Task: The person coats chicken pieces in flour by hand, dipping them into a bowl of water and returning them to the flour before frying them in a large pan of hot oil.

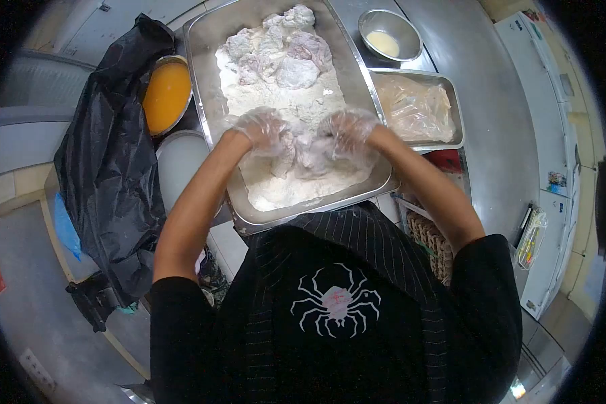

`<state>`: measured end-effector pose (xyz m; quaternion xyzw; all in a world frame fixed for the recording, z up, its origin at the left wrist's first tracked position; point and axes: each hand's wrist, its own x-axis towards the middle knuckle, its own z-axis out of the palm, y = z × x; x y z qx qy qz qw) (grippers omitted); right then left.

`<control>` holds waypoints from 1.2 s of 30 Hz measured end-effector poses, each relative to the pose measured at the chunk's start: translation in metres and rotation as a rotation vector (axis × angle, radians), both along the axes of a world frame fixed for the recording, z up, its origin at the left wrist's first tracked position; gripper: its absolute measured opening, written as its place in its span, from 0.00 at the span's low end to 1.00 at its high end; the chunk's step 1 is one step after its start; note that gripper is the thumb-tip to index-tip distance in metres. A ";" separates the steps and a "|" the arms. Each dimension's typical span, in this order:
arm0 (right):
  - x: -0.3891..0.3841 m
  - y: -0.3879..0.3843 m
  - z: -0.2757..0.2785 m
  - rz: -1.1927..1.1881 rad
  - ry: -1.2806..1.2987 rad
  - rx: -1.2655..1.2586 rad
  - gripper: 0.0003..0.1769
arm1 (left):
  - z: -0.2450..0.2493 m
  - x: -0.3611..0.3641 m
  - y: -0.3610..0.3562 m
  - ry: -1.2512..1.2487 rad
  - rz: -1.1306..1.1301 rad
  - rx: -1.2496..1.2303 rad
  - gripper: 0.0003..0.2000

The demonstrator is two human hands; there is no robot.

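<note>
Two clear-gloved hands, your left hand (266, 131) and right hand (349, 131), meet on one flour-coated piece of meat (304, 156).
You cup it from both sides, fingers curled onto it, where it lies in the white flour (296, 190) at the near end of the large rectangular steel tray (205, 81) (a heap of coated pieces (289, 47) sits at the far end). A round steel bowl of orange liquid (166, 94) stands just left of the tray.

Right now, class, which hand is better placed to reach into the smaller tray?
Probably the right hand: the smaller tray lies just beside it, while the left hand would have to cross over.
</note>
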<state>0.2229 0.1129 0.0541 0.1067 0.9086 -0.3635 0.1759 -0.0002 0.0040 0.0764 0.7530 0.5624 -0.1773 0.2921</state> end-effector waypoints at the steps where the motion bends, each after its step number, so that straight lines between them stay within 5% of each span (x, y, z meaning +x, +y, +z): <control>1: -0.008 0.011 0.002 -0.081 0.061 -0.174 0.18 | 0.010 -0.001 -0.004 0.003 -0.002 -0.001 0.22; 3: -0.024 0.029 0.006 -0.172 0.127 -0.348 0.16 | 0.028 -0.003 -0.016 0.183 -0.099 0.023 0.22; 5: -0.047 0.049 0.008 0.253 -0.184 0.169 0.14 | -0.013 -0.023 -0.024 0.110 -0.117 0.092 0.23; 6: -0.046 0.066 -0.032 0.084 -0.116 0.086 0.15 | -0.027 -0.030 -0.026 0.033 -0.125 0.162 0.24; 9: -0.058 0.048 0.006 0.073 -0.164 -0.154 0.18 | 0.025 -0.008 -0.018 -0.004 -0.019 -0.058 0.26; 13: -0.061 0.049 0.001 0.257 -0.082 -0.185 0.19 | -0.025 -0.031 -0.027 -0.155 -0.141 0.100 0.26; 15: -0.058 0.037 0.033 0.346 -0.359 0.036 0.25 | -0.024 -0.031 -0.029 -0.163 -0.026 -0.009 0.19; 16: -0.048 0.017 0.054 0.320 -0.241 0.139 0.27 | -0.027 -0.032 -0.035 -0.167 -0.020 -0.011 0.19; 22: -0.012 -0.016 0.030 0.171 -0.336 0.176 0.21 | -0.044 -0.025 -0.057 -0.283 -0.167 0.463 0.20; 25: 0.006 -0.031 0.031 0.005 -0.320 0.149 0.22 | -0.024 -0.016 -0.056 -0.151 -0.022 0.223 0.18; 27: 0.019 -0.040 0.003 0.208 0.244 0.273 0.22 | -0.018 -0.014 -0.053 -0.233 0.056 0.239 0.15; 31: 0.007 -0.051 0.021 0.101 -0.213 0.240 0.21 | 0.013 -0.005 -0.061 -0.139 0.176 0.121 0.15; 33: 0.008 -0.051 0.033 0.129 -0.160 0.288 0.21 | 0.017 -0.009 -0.074 -0.251 0.195 0.442 0.12; 36: 0.004 -0.044 0.062 0.155 -0.050 0.307 0.19 | 0.033 -0.004 -0.086 -0.208 0.410 0.462 0.13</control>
